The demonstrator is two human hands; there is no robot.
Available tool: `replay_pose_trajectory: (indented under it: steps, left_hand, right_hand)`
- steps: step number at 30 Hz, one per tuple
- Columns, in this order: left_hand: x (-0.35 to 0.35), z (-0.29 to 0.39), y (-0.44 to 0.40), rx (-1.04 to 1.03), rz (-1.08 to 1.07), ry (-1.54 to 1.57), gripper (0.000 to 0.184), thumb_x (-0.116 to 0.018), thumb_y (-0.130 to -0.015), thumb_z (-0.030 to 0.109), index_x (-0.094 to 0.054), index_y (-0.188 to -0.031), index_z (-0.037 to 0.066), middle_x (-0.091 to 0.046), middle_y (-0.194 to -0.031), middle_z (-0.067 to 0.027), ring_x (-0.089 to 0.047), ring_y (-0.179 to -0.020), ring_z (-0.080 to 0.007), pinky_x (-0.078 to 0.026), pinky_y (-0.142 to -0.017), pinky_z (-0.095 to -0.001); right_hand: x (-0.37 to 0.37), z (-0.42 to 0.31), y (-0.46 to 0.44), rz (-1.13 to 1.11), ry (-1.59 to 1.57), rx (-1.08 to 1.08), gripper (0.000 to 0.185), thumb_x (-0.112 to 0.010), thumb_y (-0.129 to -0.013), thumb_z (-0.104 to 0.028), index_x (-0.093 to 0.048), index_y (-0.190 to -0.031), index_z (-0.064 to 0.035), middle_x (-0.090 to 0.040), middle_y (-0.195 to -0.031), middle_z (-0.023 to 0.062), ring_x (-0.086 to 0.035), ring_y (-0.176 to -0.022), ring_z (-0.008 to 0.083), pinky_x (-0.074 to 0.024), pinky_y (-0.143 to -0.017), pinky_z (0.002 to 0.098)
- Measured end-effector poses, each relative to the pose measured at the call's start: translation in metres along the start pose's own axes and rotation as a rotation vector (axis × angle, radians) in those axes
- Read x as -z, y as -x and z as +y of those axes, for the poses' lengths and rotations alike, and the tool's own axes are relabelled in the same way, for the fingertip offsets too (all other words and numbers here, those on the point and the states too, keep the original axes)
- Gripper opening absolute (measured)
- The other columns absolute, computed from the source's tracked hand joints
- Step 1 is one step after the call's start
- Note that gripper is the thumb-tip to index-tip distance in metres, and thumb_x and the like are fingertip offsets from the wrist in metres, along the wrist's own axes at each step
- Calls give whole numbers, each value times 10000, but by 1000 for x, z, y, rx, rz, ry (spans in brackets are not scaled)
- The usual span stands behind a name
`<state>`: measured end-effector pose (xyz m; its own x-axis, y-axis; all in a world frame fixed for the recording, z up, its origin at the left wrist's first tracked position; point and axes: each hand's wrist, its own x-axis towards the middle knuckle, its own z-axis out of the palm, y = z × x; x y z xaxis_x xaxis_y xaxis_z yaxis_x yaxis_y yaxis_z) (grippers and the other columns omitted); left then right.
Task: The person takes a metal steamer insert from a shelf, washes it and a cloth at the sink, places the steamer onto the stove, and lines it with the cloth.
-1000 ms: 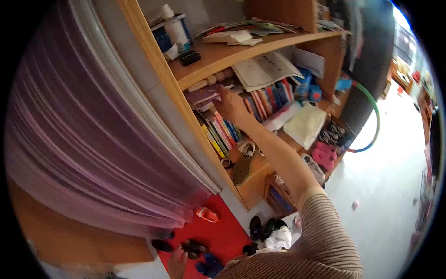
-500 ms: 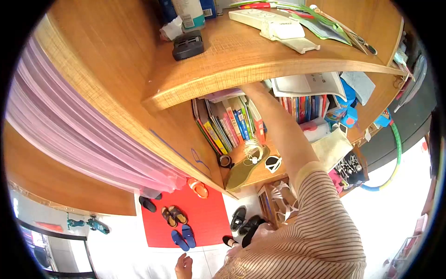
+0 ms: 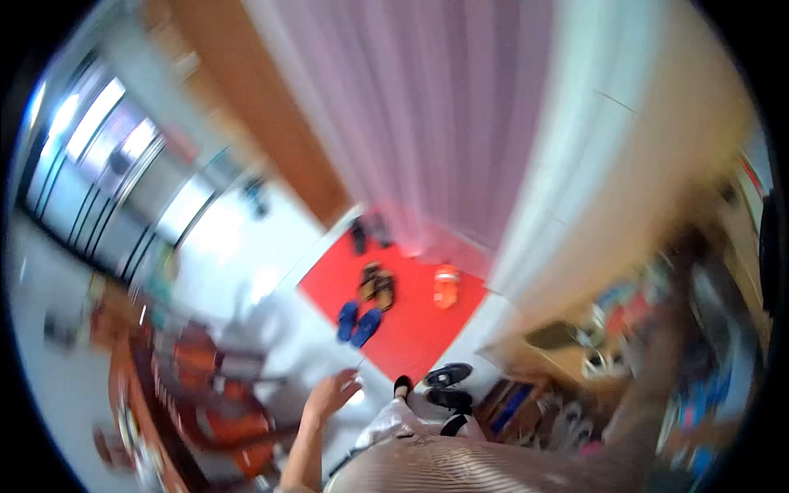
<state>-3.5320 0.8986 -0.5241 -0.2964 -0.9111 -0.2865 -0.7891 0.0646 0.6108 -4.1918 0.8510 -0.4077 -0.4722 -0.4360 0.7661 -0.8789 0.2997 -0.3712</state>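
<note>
My left hand [image 3: 333, 393] hangs in front of my body over the pale floor, fingers loosely bent and slightly apart, holding nothing I can see. Blue slippers [image 3: 359, 323] on the red mat [image 3: 419, 338] are nearest to it in the picture. My right arm [image 3: 657, 394] stretches up along the wooden shelf unit at the right. Motion smears the right hand [image 3: 694, 234], so its fingers and anything in them cannot be made out. Beneath that arm, an olive insole-shaped piece [image 3: 552, 335] and a white item [image 3: 598, 363] lie on a shelf.
Brown sandals [image 3: 377, 286], an orange slipper [image 3: 446, 286] and dark footwear [image 3: 370, 232] are on the mat. Black shoes [image 3: 449, 386] stand near my feet. A pink curtain [image 3: 444, 115] hangs beyond the mat. Blurred reddish-brown wooden furniture [image 3: 205, 394] is at the left.
The view has swung left and blurred, bringing the curtain, mat and left-side furniture into fuller view. My left hand shows higher in the picture; the right arm is now at the right edge.
</note>
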Motion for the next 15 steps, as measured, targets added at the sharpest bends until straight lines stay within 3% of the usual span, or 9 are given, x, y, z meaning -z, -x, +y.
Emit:
replay_pose_trajectory:
  steps: [3, 7, 15]
  left_hand:
    - [16, -9, 16, 153, -16, -17, 403, -557, -821, 367, -545, -1148, 133, -623, -1039, -130, -588, -941, -329, -462, -802, -402]
    - [36, -54, 17, 187, -16, 28, 416, -561, -814, 366, -538, -1155, 129, -637, -1009, -123, -596, -941, -302, -467, -802, -393]
    - [122, -186, -22, 175, -53, 70, 424, -563, -827, 380, -546, -1167, 127, -621, -1062, -115, -586, -976, -306, -455, -842, -374]
  right_hand:
    - [16, -11, 23, 70, -124, 50, 299, -540, -828, -188, -550, -1101, -66, -586, -1049, 113, -538, -980, 227, -422, -823, 349]
    - [36, -84, 92, 150, -330, 17, 281, -537, -833, -155, -548, -1095, -55, -588, -1037, 114, -545, -960, 213, -432, -806, 333]
    - [53, -289, 241, -134, -594, -245, 250, -530, -842, -89, -544, -1084, -32, -593, -1012, 117, -559, -919, 187, -451, -772, 302]
